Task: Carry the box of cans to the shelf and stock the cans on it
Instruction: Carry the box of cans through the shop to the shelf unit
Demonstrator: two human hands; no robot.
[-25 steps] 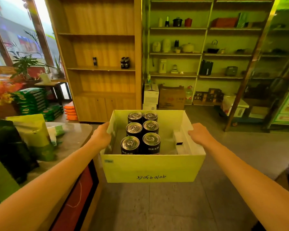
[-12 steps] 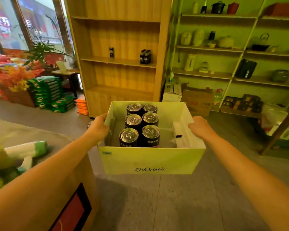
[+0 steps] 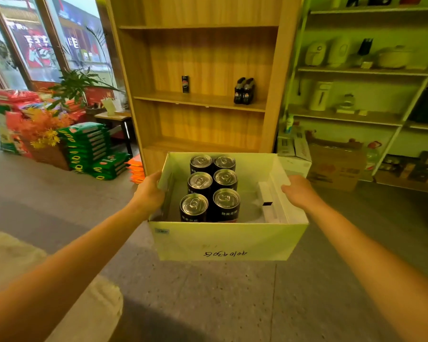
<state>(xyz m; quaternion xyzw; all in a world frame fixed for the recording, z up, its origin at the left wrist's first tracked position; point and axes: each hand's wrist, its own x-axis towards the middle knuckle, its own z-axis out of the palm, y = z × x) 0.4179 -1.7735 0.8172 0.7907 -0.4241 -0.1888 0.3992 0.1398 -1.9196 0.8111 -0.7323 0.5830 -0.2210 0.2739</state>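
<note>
Head view: the left hand (image 3: 148,191) and the right hand (image 3: 298,191) clasp the box (image 3: 227,240) by its left and right rims, holding it above open floor (image 3: 208,297). Six cans (image 3: 224,198) stand toward its left wall. The wooden shelf (image 3: 198,101) stands just beyond its far edge.

A handwritten number is written on the near wall of the box (image 3: 227,240), upside down to the camera (it seems to begin 4010; the rest is unsure). White Chinese characters are printed on the cans (image 3: 200,181), too small to be read. A round Pepsi-like emblem is borne by the lone can (image 3: 185,83) on the shelf (image 3: 200,99).
</note>
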